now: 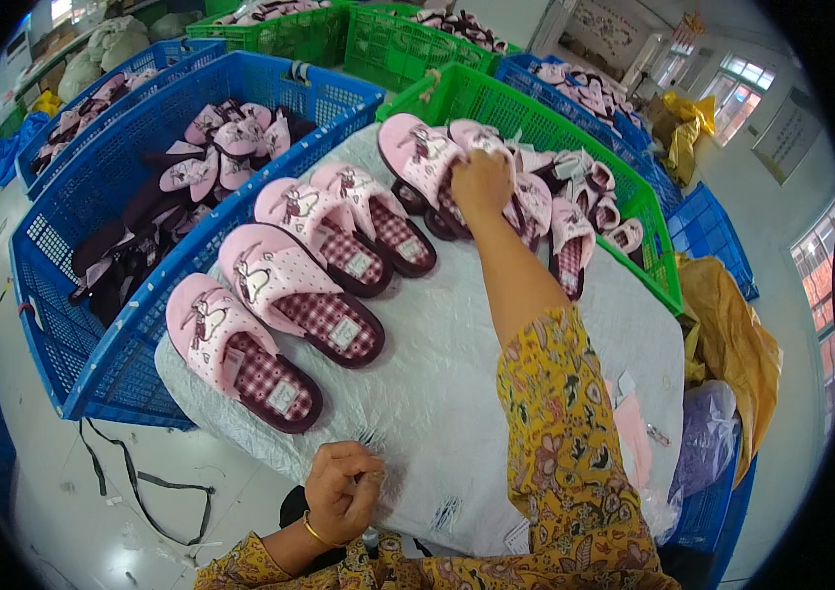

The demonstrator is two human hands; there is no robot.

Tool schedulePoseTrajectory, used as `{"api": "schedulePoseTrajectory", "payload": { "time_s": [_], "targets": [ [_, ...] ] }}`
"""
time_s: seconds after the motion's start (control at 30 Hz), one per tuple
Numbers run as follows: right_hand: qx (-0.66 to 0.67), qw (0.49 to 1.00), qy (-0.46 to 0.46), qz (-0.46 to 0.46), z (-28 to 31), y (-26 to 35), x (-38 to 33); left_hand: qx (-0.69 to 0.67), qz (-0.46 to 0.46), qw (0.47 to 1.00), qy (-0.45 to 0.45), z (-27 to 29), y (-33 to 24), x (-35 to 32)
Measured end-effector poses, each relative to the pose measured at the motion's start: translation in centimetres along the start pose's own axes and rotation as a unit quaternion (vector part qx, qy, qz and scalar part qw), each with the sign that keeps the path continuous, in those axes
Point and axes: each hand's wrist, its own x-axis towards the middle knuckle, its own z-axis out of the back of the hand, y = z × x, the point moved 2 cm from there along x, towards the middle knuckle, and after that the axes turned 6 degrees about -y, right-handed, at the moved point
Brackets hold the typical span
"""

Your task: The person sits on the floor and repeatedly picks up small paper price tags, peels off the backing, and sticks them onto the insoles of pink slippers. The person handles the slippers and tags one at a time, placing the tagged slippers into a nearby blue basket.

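My right hand (481,184) reaches to the far side of the covered table (437,393), its fingers closed on a pink slipper (481,136) among several others bunched there. Its fingertips are partly hidden. Beside it, another pink slipper (416,152) leans on the bunch. My left hand (344,489) is loosely curled over the near edge, with nothing seen in it. Two pairs of pink slippers with maroon checked insoles lie to the left: a front pair (258,270) and a pair behind it (304,211). Their toes point away from me.
A blue crate (142,334) of slippers borders the table at the left, a green crate (673,280) at the back right. More filled crates stand behind. Pink scraps (632,438) lie at the table's right, near a yellow sack (732,315). A black strap (157,482) lies on the floor.
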Motion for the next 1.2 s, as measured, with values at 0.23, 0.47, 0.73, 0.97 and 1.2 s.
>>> {"api": "schedulePoseTrajectory", "payload": {
  "time_s": [0.23, 0.47, 0.73, 0.97, 1.2],
  "targets": [
    [0.109, 0.992, -0.014, 0.061, 11.7, -0.9, -8.1, -0.023, 0.001, 0.999, 0.041, -0.2, 1.1, -0.1],
    [0.227, 0.973, 0.028, -0.014, 26.6, -1.2, -24.9, -0.036, -0.078, 0.995, 0.041, -2.6, -3.7, 1.1],
    [0.336, 0.918, 0.186, -0.103, 30.1, -1.3, -34.1, 0.13, -0.099, 0.983, 0.084, -3.4, -0.2, -0.3],
    [0.241, 0.965, 0.03, -0.096, 36.8, -10.0, -34.1, 0.129, -0.068, 0.985, 0.097, -2.9, -1.2, 0.3],
    [-0.03, 0.991, 0.054, -0.118, 37.2, -25.8, -29.4, 0.143, -0.098, 0.979, 0.106, -3.2, -3.0, -0.9]
  ]
}}
